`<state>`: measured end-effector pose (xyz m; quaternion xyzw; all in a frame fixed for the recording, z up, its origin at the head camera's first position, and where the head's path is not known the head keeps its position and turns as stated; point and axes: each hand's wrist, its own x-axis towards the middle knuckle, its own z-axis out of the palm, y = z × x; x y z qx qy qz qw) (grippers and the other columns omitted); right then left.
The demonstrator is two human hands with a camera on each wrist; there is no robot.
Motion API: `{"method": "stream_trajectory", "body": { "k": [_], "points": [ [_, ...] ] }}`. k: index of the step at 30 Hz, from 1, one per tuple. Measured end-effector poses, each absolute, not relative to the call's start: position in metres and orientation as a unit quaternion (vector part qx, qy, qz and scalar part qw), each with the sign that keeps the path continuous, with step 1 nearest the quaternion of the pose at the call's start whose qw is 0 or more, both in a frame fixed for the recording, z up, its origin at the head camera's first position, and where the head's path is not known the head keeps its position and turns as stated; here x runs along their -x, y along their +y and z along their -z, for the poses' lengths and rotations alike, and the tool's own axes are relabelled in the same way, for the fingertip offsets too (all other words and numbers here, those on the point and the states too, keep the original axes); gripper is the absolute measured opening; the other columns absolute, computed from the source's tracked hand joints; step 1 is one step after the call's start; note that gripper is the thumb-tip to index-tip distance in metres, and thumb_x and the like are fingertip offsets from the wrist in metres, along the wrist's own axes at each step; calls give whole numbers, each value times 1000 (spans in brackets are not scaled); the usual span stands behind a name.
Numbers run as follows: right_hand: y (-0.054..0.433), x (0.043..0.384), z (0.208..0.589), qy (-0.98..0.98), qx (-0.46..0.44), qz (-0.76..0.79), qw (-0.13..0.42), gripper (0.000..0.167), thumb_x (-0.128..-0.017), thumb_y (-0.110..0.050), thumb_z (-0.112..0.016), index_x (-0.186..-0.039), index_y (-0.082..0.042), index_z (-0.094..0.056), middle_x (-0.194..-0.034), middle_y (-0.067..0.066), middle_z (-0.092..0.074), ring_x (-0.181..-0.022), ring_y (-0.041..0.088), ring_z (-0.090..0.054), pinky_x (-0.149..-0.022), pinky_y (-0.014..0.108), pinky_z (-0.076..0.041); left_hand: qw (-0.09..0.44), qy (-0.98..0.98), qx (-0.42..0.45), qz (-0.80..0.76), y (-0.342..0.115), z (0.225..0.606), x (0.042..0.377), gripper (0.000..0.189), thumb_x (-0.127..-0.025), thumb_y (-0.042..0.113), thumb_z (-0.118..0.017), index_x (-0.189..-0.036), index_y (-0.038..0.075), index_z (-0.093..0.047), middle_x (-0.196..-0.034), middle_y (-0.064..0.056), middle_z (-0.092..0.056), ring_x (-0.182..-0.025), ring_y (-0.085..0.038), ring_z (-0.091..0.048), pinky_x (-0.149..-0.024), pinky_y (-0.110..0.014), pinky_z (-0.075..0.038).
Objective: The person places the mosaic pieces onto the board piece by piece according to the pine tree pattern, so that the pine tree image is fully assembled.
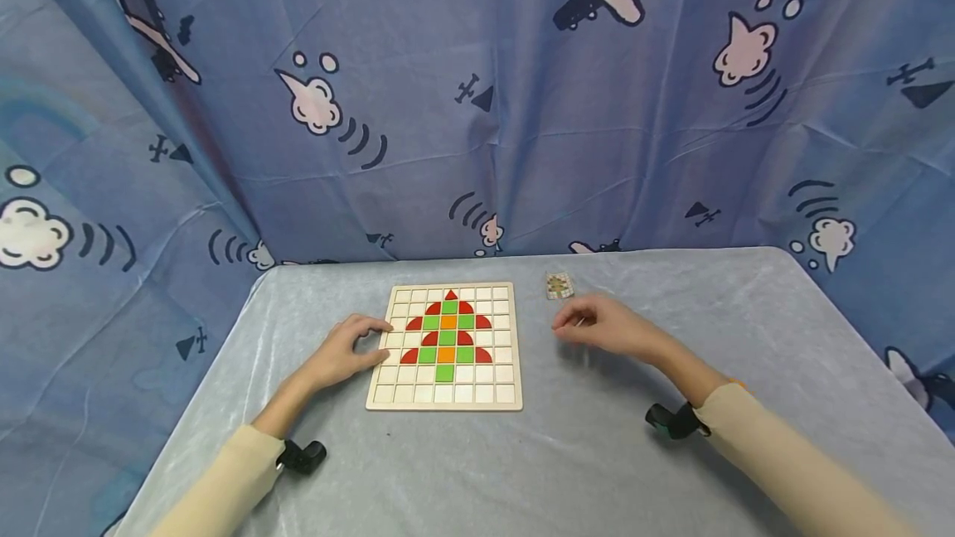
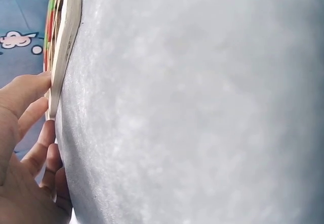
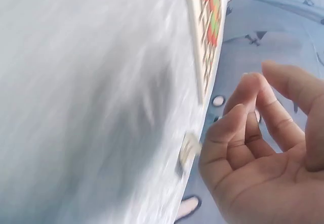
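A wooden grid board [image 1: 485, 395] lies flat on the table, with red, green and orange pieces in a stepped tree shape. Green squares [image 1: 444, 373] and orange squares run up its middle; red rounded pieces [image 1: 483, 355] flank them, and a red triangle tops the column. My left hand [image 1: 346, 352] touches the board's left edge with thumb and fingers, as the left wrist view also shows. Right of the board hovers my right hand [image 1: 608, 326]. In the right wrist view its fingers are loosely bent, thumb close to the index fingertip, with nothing visible between them.
A small patterned square [image 1: 559, 285] lies at the back right, just beyond my right hand; its pattern is too small to read. Grey plush cloth [image 1: 582, 454] covers the table. A blue printed curtain [image 1: 418, 106] hangs along the back and sides.
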<state>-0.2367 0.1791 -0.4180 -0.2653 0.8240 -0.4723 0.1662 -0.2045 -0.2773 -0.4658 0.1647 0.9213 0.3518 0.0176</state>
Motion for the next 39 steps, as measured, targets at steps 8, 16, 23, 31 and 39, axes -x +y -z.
{"method": "stream_trajectory", "body": {
  "k": [8, 16, 23, 31, 39],
  "points": [
    [228, 227, 412, 828, 249, 471, 172, 23, -99, -14, -69, -112, 4, -70, -103, 14, -68, -89, 29, -64, -75, 37, -55, 16, 921, -166, -351, -278, 469, 205, 37, -91, 17, -79, -126, 10, -68, -126, -13, -58, -113, -34, -53, -97, -54, -40],
    [280, 215, 421, 844, 202, 472, 156, 27, -101, -19, -67, -116, 3, -69, -106, 18, -68, -92, 32, -66, -78, 39, -56, 10, 920, -175, -349, -277, 469, 206, 37, -91, 16, -79, -126, 10, -68, -127, -14, -58, -113, -35, -53, -97, -54, -40],
    [314, 205, 428, 859, 204, 455, 115, 19, -101, -14, -67, -112, 1, -70, -99, 16, -68, -75, 27, -61, -63, 35, -52, 12, 920, -172, -351, -279, 470, 206, 37, -91, 17, -79, -126, 11, -68, -126, -13, -58, -113, -34, -53, -97, -54, -40],
    [348, 194, 430, 869, 170, 454, 104, 22, -100, -11, -67, -116, 4, -68, -103, 17, -68, -75, 25, -63, -61, 34, -54, 15, 919, -172, -353, -279, 470, 206, 37, -91, 18, -79, -126, 10, -68, -128, -14, -58, -114, -35, -53, -97, -54, -40],
    [376, 187, 433, 887, 161, 424, 89, 24, -98, -8, -70, -117, 5, -67, -104, 10, -70, -83, 17, -65, -63, 32, -54, 17, 919, -174, -355, -280, 469, 206, 38, -92, 18, -79, -127, 10, -68, -128, -13, -58, -114, -34, -53, -97, -54, -40]
  ]
}}
